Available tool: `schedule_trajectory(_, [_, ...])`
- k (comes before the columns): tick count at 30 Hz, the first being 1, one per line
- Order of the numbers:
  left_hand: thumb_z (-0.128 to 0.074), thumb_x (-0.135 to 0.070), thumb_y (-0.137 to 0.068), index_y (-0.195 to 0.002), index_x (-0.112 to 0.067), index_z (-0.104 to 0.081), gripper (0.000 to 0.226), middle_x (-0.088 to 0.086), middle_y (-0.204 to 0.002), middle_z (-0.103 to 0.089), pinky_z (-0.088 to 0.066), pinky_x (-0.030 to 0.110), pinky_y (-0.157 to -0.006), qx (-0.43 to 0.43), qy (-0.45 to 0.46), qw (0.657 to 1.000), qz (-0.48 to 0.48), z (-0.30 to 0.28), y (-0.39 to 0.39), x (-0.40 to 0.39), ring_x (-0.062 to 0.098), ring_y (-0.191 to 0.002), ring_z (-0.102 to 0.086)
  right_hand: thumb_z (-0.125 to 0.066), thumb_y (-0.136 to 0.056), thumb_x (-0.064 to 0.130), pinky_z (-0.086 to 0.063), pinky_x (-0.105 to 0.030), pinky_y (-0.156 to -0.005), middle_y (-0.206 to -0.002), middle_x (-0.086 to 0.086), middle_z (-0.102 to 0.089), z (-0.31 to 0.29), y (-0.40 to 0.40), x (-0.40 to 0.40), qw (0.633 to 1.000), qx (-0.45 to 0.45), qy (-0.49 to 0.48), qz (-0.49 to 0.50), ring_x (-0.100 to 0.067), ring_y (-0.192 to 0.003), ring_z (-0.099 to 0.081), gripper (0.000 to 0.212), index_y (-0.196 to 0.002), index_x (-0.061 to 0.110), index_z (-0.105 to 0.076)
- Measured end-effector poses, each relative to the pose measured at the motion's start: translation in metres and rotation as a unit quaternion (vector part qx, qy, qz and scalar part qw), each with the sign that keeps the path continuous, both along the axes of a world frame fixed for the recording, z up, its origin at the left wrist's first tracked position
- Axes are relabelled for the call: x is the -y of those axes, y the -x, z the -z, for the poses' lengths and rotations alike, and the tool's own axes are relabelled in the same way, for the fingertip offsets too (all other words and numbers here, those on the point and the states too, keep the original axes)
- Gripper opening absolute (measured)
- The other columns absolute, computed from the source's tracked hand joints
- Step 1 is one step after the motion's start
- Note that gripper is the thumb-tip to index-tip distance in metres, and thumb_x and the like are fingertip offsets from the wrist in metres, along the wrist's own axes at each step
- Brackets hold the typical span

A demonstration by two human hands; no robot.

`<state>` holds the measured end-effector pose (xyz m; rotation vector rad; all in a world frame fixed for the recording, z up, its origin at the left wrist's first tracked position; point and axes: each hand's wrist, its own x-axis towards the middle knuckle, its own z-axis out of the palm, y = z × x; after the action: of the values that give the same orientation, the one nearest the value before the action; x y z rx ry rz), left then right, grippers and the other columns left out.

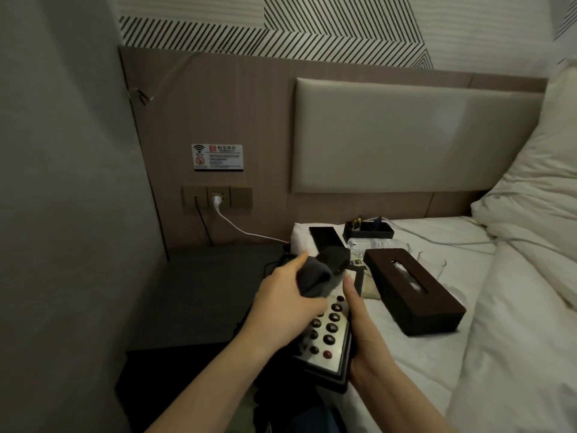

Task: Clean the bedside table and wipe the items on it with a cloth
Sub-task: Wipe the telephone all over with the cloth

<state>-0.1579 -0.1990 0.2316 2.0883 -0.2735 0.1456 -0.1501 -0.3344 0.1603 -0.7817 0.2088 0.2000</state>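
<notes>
Above the dark counter (199,295), our left hand (290,301) grips a grey cloth (315,276) against the telephone (327,335), which our right hand (359,332) clasps along its bed-side edge.

The cloth (315,276) is dark grey. Under it, the telephone (327,342) has a silver face with dark round buttons, one of them red, in a black frame. Right of the telephone, the tissue box (412,292) is dark brown on white bed linen (437,370). Left of the telephone, the bench (199,295) is charcoal. Behind the telephone, the wallpaper (312,29) shows black-and-white diagonal stripes above a tan wooden panel (234,114) and beige headboard cushion (406,135).
</notes>
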Motion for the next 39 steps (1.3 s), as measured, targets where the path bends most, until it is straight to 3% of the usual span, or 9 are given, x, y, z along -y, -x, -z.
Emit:
schedule_trajectory(3, [-0.072, -0.006, -0.075, -0.126, -0.042, -0.053, 0.065, -0.018, -0.099, -0.07, -0.056, 0.025, -0.076, -0.068, 0.185, 0.98, -0.003, 0.0, -0.001, -0.012, 0.002, -0.089, -0.069, -0.063, -0.083, 0.045, -0.051, -0.058, -0.09, -0.119, -0.021, -0.066, 0.001, 0.001, 0.02, 0.999, -0.017, 0.034, 0.012, -0.042, -0.105, -0.065, 0.06, -0.138, 0.025, -0.048])
schedule_trajectory(6, [-0.064, 0.001, -0.079, -0.101, -0.012, -0.068, 0.025, 0.004, -0.075, -0.073, -0.053, 0.024, -0.05, -0.163, 0.367, 0.916, -0.004, 0.0, -0.001, -0.02, 0.016, -0.061, -0.07, -0.055, -0.091, 0.044, -0.057, -0.051, -0.073, -0.114, -0.022, -0.069, 0.005, 0.01, 0.048, 0.996, -0.062, 0.059, 0.033, -0.042, -0.098, -0.068, 0.05, -0.135, 0.02, -0.05])
schedule_trajectory(10, [-0.061, -0.014, -0.072, -0.077, -0.004, -0.076, 0.019, 0.011, -0.077, -0.073, -0.06, 0.033, -0.059, -0.312, 0.534, 0.783, 0.065, 0.026, -0.002, -0.019, 0.022, -0.063, -0.071, -0.056, -0.091, 0.047, -0.058, -0.046, -0.06, -0.099, -0.024, -0.072, 0.016, 0.028, 0.096, 0.986, -0.133, 0.093, 0.029, -0.04, -0.079, -0.072, 0.049, -0.116, 0.005, -0.063])
schedule_trajectory(17, [-0.063, -0.023, -0.065, -0.08, -0.003, -0.072, 0.027, 0.015, -0.08, -0.068, -0.058, 0.035, -0.06, -0.426, 0.51, 0.745, 0.063, 0.072, 0.01, 0.014, 0.029, -0.065, -0.068, -0.061, -0.085, 0.048, -0.053, -0.048, -0.083, -0.107, -0.025, -0.07, 0.031, 0.046, 0.173, 0.962, -0.167, 0.214, 0.02, -0.038, -0.088, -0.071, 0.053, -0.113, 0.003, -0.067])
schedule_trajectory(20, [-0.057, -0.023, -0.068, -0.093, -0.001, -0.067, 0.035, 0.016, -0.084, -0.066, -0.056, 0.035, -0.061, -0.466, 0.496, 0.731, 0.047, 0.082, 0.014, 0.035, 0.032, -0.067, -0.066, -0.061, -0.086, 0.049, -0.054, -0.044, -0.077, -0.103, -0.023, -0.071, 0.033, 0.047, 0.187, 0.952, -0.176, 0.249, 0.0, -0.037, -0.084, -0.072, 0.051, -0.109, 0.004, -0.068])
schedule_trajectory(26, [-0.06, -0.022, -0.071, -0.075, -0.001, -0.074, 0.026, 0.017, -0.076, -0.069, -0.057, 0.038, -0.059, -0.51, 0.479, 0.712, 0.054, 0.097, 0.017, 0.067, 0.032, -0.062, -0.068, -0.061, -0.09, 0.039, -0.058, -0.036, -0.058, -0.093, -0.022, -0.073, 0.039, 0.049, 0.205, 0.937, -0.178, 0.302, 0.004, -0.034, -0.074, -0.073, 0.042, -0.112, 0.003, -0.064])
schedule_trajectory(33, [-0.054, -0.018, -0.086, -0.095, -0.002, -0.068, 0.023, 0.018, -0.08, -0.07, -0.052, 0.037, -0.065, -0.517, 0.45, 0.727, 0.034, 0.121, 0.018, 0.085, 0.031, -0.063, -0.068, -0.059, -0.092, 0.04, -0.057, -0.041, -0.069, -0.095, -0.022, -0.073, 0.041, 0.05, 0.218, 0.903, -0.181, 0.389, -0.011, -0.036, -0.079, -0.072, 0.046, -0.121, 0.005, -0.058])
schedule_trajectory(36, [-0.055, -0.015, -0.088, -0.093, 0.0, -0.068, 0.02, 0.019, -0.079, -0.07, -0.052, 0.042, -0.073, -0.525, 0.44, 0.728, 0.015, 0.131, 0.02, 0.089, 0.033, -0.067, -0.067, -0.061, -0.091, 0.04, -0.059, -0.042, -0.07, -0.097, -0.018, -0.073, 0.039, 0.05, 0.215, 0.884, -0.155, 0.442, 0.003, -0.033, -0.081, -0.073, 0.054, -0.132, 0.009, -0.045])
schedule_trajectory(39, [-0.057, -0.014, -0.089, -0.101, 0.001, -0.067, 0.021, 0.021, -0.085, -0.07, -0.052, 0.045, -0.078, -0.538, 0.419, 0.732, -0.001, 0.138, 0.023, 0.096, 0.036, -0.078, -0.066, -0.062, -0.089, 0.045, -0.058, -0.034, -0.064, -0.135, -0.013, -0.055, 0.035, 0.051, 0.21, 0.851, -0.147, 0.504, 0.026, -0.024, -0.087, -0.072, 0.085, -0.153, 0.022, -0.01])
